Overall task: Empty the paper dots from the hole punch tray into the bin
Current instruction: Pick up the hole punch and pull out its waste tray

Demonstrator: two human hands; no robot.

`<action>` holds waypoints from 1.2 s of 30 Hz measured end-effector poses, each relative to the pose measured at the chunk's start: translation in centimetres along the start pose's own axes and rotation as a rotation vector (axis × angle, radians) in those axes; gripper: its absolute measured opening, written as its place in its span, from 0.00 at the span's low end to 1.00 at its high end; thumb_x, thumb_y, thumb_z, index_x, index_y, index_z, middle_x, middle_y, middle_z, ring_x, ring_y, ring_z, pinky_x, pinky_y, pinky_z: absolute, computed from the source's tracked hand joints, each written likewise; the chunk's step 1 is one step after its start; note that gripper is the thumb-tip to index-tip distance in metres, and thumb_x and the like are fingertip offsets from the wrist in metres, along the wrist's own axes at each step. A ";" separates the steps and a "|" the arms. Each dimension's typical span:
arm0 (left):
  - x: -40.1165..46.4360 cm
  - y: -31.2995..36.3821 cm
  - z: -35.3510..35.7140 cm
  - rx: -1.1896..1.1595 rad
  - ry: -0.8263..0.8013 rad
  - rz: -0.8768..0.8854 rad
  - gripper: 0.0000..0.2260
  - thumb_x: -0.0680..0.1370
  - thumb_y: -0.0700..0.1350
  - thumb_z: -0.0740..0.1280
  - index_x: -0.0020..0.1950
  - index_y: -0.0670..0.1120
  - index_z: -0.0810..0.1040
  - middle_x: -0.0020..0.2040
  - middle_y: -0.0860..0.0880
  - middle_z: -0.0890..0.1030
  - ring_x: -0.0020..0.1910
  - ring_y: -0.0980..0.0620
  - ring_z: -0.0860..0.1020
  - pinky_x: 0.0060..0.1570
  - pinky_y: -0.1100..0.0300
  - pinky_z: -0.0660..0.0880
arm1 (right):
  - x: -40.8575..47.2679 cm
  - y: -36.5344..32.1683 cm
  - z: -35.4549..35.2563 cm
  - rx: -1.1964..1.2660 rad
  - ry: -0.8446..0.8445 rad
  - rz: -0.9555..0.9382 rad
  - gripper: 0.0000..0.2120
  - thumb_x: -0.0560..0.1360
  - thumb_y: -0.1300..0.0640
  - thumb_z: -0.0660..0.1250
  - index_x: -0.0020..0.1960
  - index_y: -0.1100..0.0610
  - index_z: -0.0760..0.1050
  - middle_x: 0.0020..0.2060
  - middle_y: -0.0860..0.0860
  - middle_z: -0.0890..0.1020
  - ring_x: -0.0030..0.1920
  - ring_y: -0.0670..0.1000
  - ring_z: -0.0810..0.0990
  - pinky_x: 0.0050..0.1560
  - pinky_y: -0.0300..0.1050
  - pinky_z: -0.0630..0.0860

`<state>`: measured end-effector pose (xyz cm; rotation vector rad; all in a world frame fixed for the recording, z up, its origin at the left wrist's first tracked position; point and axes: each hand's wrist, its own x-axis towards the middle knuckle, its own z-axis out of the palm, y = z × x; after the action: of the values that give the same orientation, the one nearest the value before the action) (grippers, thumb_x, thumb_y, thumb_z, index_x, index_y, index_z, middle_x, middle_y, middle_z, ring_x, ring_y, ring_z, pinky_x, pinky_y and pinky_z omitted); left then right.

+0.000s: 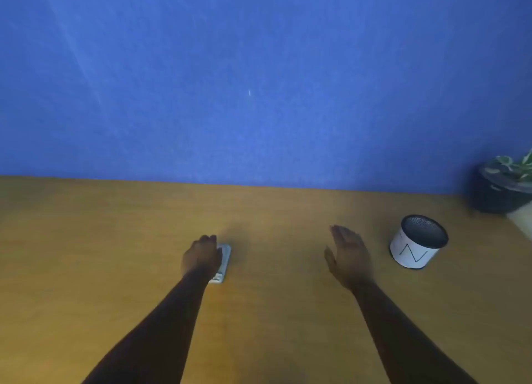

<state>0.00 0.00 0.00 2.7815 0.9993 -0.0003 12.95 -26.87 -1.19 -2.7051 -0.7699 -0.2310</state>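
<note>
— Brown wood, that's the nearest thing: a wooden desk (273, 311) fills the lower half of the head view, and two bare forearms reach out over it from the bottom edge.

— Where does the left hand (201, 255) end up?

— It lies on top of the hole punch (224, 261), a small pale grey thing resting flat on the desk just left of centre. The fingers curl down over its far end. Only the right edge and near corner of the punch show past the hand, and the picture is blurred, so whether the hand really grips it or only rests on it cannot be told.

— And the right hand (347, 254)?

— Spread flat, palm down, fingers straight and close together, thumb out to the side. It holds nothing and hovers over bare desk, well apart from the punch, between the punch and the bin.

— The bin?

— A small round bin (417, 244) stands upright to the right of that hand, a little farther back. White wrap with a dark zigzag line on it, dark mesh visible inside its open mouth.

— Anything beyond?

— A dark pot with green leaves, a potted plant (502, 186), sits at the far right corner. A blue wall (259, 81) rises behind the desk.
</note>
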 end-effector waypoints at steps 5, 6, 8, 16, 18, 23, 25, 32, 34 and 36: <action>-0.8 -0.7 1.5 -0.093 -0.103 -0.164 0.22 0.76 0.54 0.64 0.66 0.45 0.71 0.63 0.45 0.76 0.62 0.45 0.76 0.55 0.54 0.74 | -1.9 1.4 2.3 -0.019 -0.274 0.072 0.26 0.78 0.48 0.55 0.74 0.56 0.60 0.72 0.53 0.67 0.72 0.50 0.63 0.73 0.44 0.60; -0.8 -0.6 1.6 -0.115 -0.097 -0.181 0.23 0.75 0.55 0.65 0.67 0.45 0.71 0.63 0.45 0.77 0.62 0.45 0.76 0.55 0.55 0.74 | -2.2 1.5 2.4 -0.010 -0.300 0.083 0.26 0.78 0.47 0.55 0.74 0.56 0.60 0.72 0.52 0.67 0.72 0.50 0.64 0.72 0.43 0.61; -0.6 -0.4 1.7 -0.139 -0.085 -0.204 0.25 0.74 0.56 0.67 0.67 0.45 0.71 0.63 0.45 0.77 0.62 0.46 0.76 0.55 0.55 0.74 | -2.3 1.5 2.6 0.018 -0.345 0.101 0.26 0.78 0.48 0.56 0.74 0.55 0.60 0.72 0.52 0.66 0.71 0.51 0.65 0.69 0.42 0.65; 0.0 0.0 1.9 -0.148 -0.124 -0.320 0.22 0.73 0.49 0.70 0.64 0.42 0.74 0.61 0.44 0.78 0.60 0.45 0.77 0.53 0.55 0.75 | -3.2 1.9 3.2 0.039 -0.419 0.083 0.26 0.79 0.47 0.55 0.74 0.55 0.59 0.73 0.51 0.65 0.72 0.49 0.64 0.68 0.42 0.67; 0.2 0.0 2.0 -0.170 -0.137 -0.350 0.21 0.72 0.48 0.70 0.63 0.42 0.74 0.61 0.44 0.79 0.59 0.45 0.78 0.52 0.56 0.75 | -3.2 2.0 3.2 0.035 -0.426 0.079 0.26 0.79 0.47 0.55 0.74 0.55 0.59 0.73 0.50 0.64 0.72 0.49 0.63 0.68 0.42 0.66; 0.4 0.2 2.1 -0.266 -0.166 -0.412 0.18 0.72 0.46 0.69 0.60 0.40 0.76 0.59 0.42 0.80 0.58 0.43 0.79 0.50 0.57 0.75 | -3.0 2.0 3.1 0.034 -0.434 0.081 0.26 0.79 0.47 0.55 0.74 0.54 0.59 0.74 0.50 0.64 0.72 0.48 0.63 0.69 0.43 0.66; 0.6 0.2 1.9 -0.319 -0.191 -0.428 0.19 0.72 0.46 0.71 0.59 0.39 0.76 0.58 0.41 0.81 0.57 0.42 0.79 0.46 0.57 0.73 | -3.1 2.0 3.1 0.031 -0.435 0.084 0.26 0.78 0.47 0.55 0.74 0.54 0.59 0.74 0.50 0.64 0.72 0.48 0.63 0.68 0.43 0.66; 0.8 0.6 1.6 -0.461 -0.238 -0.440 0.23 0.67 0.53 0.76 0.53 0.37 0.80 0.52 0.40 0.83 0.51 0.42 0.81 0.40 0.57 0.73 | -2.5 1.6 2.4 0.062 -0.471 0.121 0.25 0.79 0.48 0.55 0.74 0.54 0.58 0.74 0.50 0.63 0.73 0.49 0.62 0.70 0.44 0.66; 0.8 1.4 1.6 -0.489 -0.231 -0.409 0.23 0.67 0.53 0.76 0.52 0.37 0.81 0.51 0.40 0.84 0.51 0.42 0.81 0.46 0.55 0.77 | -2.3 1.0 2.1 0.100 -0.444 0.157 0.25 0.79 0.50 0.56 0.74 0.54 0.59 0.74 0.50 0.64 0.72 0.49 0.64 0.70 0.44 0.66; 0.8 2.6 1.2 -0.521 -0.224 -0.366 0.23 0.67 0.54 0.75 0.52 0.37 0.82 0.52 0.40 0.84 0.52 0.42 0.81 0.49 0.54 0.78 | -2.0 0.1 1.8 0.157 -0.383 0.194 0.23 0.80 0.51 0.56 0.74 0.54 0.61 0.73 0.51 0.66 0.71 0.50 0.66 0.70 0.43 0.66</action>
<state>2.37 -1.67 -0.75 2.0586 1.2236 -0.0868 11.42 -27.29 -3.41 -2.6786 -0.5857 0.3869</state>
